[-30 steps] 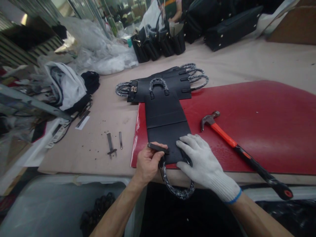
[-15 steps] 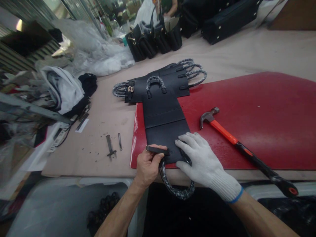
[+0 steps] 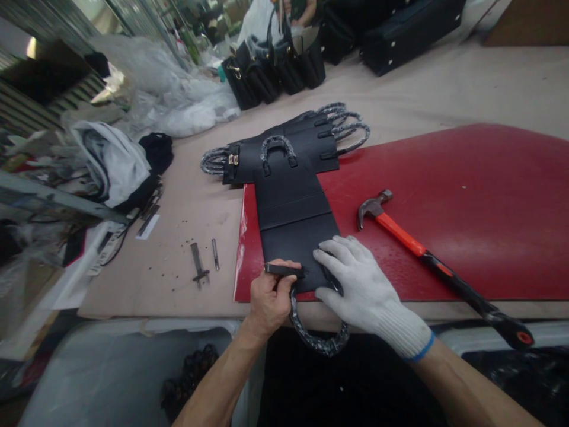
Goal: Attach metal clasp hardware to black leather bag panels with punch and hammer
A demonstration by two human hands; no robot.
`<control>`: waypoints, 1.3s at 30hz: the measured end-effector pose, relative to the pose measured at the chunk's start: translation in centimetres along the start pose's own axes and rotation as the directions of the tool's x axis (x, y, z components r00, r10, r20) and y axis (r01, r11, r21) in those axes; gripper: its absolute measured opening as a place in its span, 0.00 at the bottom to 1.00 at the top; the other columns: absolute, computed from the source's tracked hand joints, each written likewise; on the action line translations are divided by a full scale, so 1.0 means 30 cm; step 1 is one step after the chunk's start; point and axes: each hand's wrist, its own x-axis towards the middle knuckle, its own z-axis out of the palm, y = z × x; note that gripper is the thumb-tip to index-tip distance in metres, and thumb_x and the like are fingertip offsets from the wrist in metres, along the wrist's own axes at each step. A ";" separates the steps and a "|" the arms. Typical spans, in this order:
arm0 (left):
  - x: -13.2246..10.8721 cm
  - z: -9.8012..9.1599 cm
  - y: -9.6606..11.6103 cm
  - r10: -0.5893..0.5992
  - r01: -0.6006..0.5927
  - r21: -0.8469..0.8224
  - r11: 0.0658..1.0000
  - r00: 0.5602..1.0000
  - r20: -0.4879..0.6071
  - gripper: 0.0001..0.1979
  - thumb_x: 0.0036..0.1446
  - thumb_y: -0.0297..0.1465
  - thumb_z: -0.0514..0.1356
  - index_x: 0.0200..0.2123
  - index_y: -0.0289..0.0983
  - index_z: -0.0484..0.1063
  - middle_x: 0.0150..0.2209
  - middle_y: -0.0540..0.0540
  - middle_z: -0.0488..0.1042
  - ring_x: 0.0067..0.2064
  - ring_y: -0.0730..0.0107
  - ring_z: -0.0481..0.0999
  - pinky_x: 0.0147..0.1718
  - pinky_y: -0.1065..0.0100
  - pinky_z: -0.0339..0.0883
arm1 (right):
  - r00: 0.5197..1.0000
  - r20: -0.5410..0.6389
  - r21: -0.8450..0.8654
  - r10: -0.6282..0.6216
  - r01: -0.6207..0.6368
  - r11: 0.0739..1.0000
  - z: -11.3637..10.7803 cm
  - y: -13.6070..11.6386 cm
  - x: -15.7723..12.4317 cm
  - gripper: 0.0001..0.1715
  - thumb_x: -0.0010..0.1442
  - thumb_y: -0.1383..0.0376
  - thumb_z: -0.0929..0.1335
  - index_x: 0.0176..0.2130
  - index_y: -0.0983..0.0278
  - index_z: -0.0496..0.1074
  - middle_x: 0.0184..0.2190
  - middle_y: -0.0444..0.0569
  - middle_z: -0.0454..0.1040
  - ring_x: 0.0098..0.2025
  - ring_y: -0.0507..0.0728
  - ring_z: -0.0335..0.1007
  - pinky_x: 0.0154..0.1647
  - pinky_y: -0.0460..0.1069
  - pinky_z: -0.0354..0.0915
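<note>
My bare left hand [image 3: 271, 296] pinches a dark metal punch [image 3: 281, 270] whose end meets the lower part of a black leather panel [image 3: 296, 231]. My right hand [image 3: 364, 284], in a white glove with a blue cuff, rests with its fingers spread on the panel's lower right corner. A plastic-wrapped handle [image 3: 326, 346] loops from the panel over the table's front edge. Another wrapped handle [image 3: 278, 142] is at the panel's far end. The panel lies on a red mat [image 3: 444, 196]. To the right, a claw hammer [image 3: 400, 235] with an orange and black handle lies on the mat.
Stacked black panels [image 3: 306, 142] with wrapped handles lie behind. Two metal tools [image 3: 196, 261] sit left of the mat. Black bags [image 3: 275, 74] stand at the back, near a person's arm [image 3: 307, 12]. Below the front edge is a pale bin [image 3: 111, 367] with dark items.
The whole view has shifted slightly. Both hands keep the same places on the panel, and the punch is still between the left fingers.
</note>
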 end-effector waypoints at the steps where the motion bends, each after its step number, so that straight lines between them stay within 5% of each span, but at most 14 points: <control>1: 0.003 0.000 0.008 0.025 -0.025 0.025 0.999 1.000 -0.001 0.07 0.60 0.28 0.63 0.41 0.41 0.80 0.41 0.45 0.83 0.45 0.59 0.82 0.50 0.61 0.74 | 1.000 0.000 0.000 -0.001 0.001 1.000 0.001 0.001 -0.001 0.34 0.53 0.61 0.74 0.59 0.64 0.73 0.60 0.56 0.71 0.65 0.71 0.60 0.70 0.68 0.53; 14: 0.014 0.024 0.047 0.028 -0.025 0.096 0.995 0.999 -0.029 0.05 0.60 0.27 0.60 0.39 0.40 0.75 0.38 0.44 0.82 0.41 0.61 0.81 0.44 0.64 0.74 | 0.999 -0.028 -0.014 -0.028 0.027 1.000 0.007 0.005 -0.009 0.33 0.53 0.62 0.73 0.58 0.65 0.73 0.60 0.57 0.70 0.64 0.71 0.60 0.71 0.68 0.51; 22: 0.022 0.005 0.019 -0.219 0.190 -0.418 0.888 0.975 -0.023 0.13 0.61 0.37 0.65 0.42 0.39 0.66 0.40 0.44 0.83 0.41 0.61 0.85 0.48 0.59 0.77 | 0.997 -0.070 -0.001 -0.038 0.038 0.999 0.008 0.004 -0.009 0.31 0.52 0.62 0.74 0.56 0.63 0.74 0.58 0.55 0.71 0.62 0.70 0.63 0.70 0.67 0.53; 28: 0.037 -0.014 -0.022 -0.233 0.205 -0.527 0.825 0.972 0.014 0.18 0.58 0.38 0.69 0.44 0.38 0.65 0.41 0.44 0.84 0.42 0.61 0.85 0.49 0.58 0.77 | 0.998 -0.059 0.000 -0.025 0.025 1.000 0.005 0.004 -0.008 0.32 0.52 0.63 0.74 0.57 0.65 0.74 0.60 0.57 0.70 0.63 0.70 0.62 0.71 0.67 0.52; 35: 0.037 -0.006 -0.022 -0.262 0.214 -0.536 0.816 0.965 -0.013 0.19 0.56 0.39 0.70 0.42 0.38 0.66 0.39 0.45 0.84 0.40 0.61 0.85 0.47 0.57 0.78 | 0.999 -0.046 0.003 -0.018 0.018 1.000 -0.001 0.004 -0.014 0.32 0.52 0.63 0.74 0.56 0.66 0.74 0.59 0.57 0.71 0.63 0.70 0.62 0.71 0.67 0.52; 39: 0.041 0.017 0.002 -0.266 0.182 -0.419 0.890 0.952 -0.150 0.14 0.55 0.37 0.70 0.37 0.37 0.70 0.34 0.48 0.82 0.35 0.68 0.84 0.41 0.67 0.77 | 0.999 -0.043 -0.009 -0.018 0.018 1.000 0.001 0.003 -0.014 0.32 0.52 0.62 0.75 0.56 0.65 0.74 0.60 0.56 0.71 0.63 0.70 0.62 0.71 0.67 0.52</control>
